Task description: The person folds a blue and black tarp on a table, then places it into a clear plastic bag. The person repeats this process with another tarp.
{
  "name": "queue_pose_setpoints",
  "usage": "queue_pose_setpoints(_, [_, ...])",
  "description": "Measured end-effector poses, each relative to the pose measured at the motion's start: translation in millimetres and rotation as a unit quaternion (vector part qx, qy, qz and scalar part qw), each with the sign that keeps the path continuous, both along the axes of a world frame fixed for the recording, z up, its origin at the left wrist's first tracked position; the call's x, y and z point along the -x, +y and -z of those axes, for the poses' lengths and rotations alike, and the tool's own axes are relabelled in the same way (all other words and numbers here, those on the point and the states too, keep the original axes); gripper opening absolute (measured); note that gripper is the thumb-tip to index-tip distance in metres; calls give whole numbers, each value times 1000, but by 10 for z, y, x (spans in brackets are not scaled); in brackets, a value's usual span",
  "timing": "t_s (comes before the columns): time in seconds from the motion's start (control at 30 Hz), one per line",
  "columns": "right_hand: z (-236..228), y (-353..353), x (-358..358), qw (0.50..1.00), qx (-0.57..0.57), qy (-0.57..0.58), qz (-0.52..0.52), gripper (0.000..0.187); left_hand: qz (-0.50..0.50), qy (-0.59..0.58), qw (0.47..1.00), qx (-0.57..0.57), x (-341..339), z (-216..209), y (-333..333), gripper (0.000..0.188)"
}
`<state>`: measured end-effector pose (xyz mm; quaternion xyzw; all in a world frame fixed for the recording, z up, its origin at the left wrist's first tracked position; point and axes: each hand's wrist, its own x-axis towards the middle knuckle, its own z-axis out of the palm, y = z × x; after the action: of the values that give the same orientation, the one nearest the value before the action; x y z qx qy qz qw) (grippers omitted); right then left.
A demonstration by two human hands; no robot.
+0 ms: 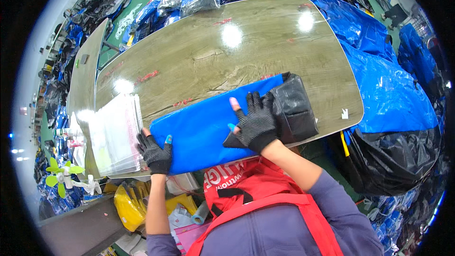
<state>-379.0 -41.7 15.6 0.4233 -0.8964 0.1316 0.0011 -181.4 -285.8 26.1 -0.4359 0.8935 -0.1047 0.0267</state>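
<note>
My 2 hands, gloved, well apart, both palm down on a folded blue-and-black sheet (204, 128), which lies flat across the table (189, 68), between and under them.

Left hand (157, 155): over the sheet's left end, thumb spread from the fingers, nothing seen pinched. Whether any fingertip tucks under that edge, I cannot tell.

Right hand (257, 121): fingers fanned, pressing where blue meets black; not closed on anything. The black part runs out beyond it, creased and rumpled.

Working judgement: this looks like smoothing and squaring a fold. Best done with the left as anchor, light but steady, while the right sweeps outward with the whole palm, pushing air and wrinkles toward the open side. The black end wants most care; uneven layers there would make a lump. Check that the long edges run parallel.

Just left of my left hand: stacked clear sleeves (115, 135). They look slippery; keep that elbow and wrist from nudging them.
</note>
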Motion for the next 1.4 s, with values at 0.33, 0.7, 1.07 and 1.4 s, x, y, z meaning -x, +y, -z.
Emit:
queue_pose_setpoints(0.33, [69, -320, -22, 984, 78, 53, -150, 54, -173, 533, 566, -605, -645, -121, 126, 63])
queue_pose_setpoints(0.7, [632, 584, -637, 949, 262, -73, -160, 31, 93, 656, 447, -600, 1422, -874, 1722, 32])
queue_pose_setpoints(1.07, [232, 816, -426, 948, 200, -179, -171, 46, 526, 170, 829, -86, 2222, -276, 1944, 61])
queue_pose_setpoints(1.4, [-555, 853, 713, 967, 252, -15, -18, 70, 529, 131, 828, -133, 2354, 28, 1605, 63])
